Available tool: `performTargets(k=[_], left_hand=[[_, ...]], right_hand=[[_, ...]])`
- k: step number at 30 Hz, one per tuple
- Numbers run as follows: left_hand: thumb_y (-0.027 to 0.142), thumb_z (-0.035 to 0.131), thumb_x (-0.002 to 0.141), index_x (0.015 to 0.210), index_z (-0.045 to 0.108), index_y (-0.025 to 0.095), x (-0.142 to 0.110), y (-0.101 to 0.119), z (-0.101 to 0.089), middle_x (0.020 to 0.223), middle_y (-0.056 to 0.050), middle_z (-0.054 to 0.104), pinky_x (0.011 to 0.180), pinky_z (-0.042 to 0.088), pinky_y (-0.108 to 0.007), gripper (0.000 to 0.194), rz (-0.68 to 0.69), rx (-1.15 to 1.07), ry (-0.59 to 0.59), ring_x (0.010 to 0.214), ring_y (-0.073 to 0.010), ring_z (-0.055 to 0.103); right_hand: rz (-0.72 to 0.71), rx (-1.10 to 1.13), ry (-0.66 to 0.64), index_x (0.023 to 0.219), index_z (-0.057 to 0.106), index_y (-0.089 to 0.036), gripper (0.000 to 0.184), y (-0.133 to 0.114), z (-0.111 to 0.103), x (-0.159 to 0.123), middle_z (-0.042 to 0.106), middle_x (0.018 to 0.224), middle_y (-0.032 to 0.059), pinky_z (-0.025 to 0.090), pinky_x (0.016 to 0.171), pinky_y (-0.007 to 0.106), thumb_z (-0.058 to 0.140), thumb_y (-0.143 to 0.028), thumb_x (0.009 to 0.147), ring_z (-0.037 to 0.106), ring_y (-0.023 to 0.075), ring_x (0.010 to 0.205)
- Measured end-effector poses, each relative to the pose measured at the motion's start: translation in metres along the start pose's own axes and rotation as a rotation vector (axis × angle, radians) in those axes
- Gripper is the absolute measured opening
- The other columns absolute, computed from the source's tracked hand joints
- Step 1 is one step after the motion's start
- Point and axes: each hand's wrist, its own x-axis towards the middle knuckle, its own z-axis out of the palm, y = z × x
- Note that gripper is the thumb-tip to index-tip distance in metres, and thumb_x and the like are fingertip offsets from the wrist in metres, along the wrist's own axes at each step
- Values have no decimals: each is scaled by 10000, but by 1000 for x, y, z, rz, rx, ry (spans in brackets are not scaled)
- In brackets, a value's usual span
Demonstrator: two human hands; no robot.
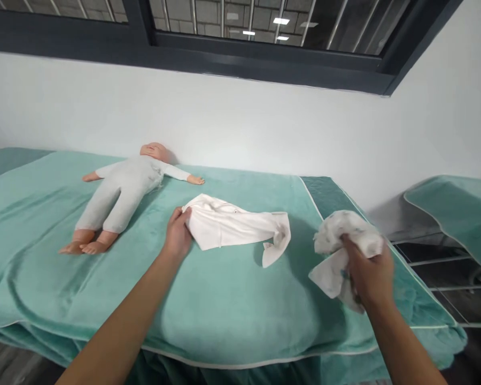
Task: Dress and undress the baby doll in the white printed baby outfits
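Note:
My left hand [178, 233] pinches one end of a white cloth garment [232, 222]. That garment stretches rightward over the green cover, and its far end curls toward me. My right hand [369, 270] is closed round a bunched white cloth [336, 235] with small printed marks, held above the right part of the cover. Folds of this cloth hang below my fingers. A baby doll [124, 187] in a pale suit lies on its back to the left, its feet toward me and its arms spread.
A green plush cover [240, 305] with pale piping drapes over the front edge of the bed. Behind it rise a white wall [232, 123] and a dark window frame [264, 61]. At right are a metal rack [444, 262] and another green cloth [460, 214].

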Motion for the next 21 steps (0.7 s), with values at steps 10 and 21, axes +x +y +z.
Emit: performTargets(k=[10, 21], left_hand=[[431, 675, 843, 1020, 631, 213, -20, 38, -75, 993, -61, 635, 790, 484, -361, 284, 335, 897, 238, 912, -246, 597], [250, 605, 877, 1002, 681, 197, 46, 33, 39, 1129, -138, 702, 928, 471, -408, 155, 302, 1705, -681, 1093, -313, 624]], right_hand=[[-652, -296, -77, 1366, 522, -194, 469, -29, 49, -37, 571, 1440, 203, 360, 1148, 632, 580, -407, 952, 502, 370, 1369], [-353, -437, -689, 1197, 648, -188, 413, -114, 198, 30, 695, 1255, 150, 490, 929, 396, 736, -276, 803, 649, 306, 1116]])
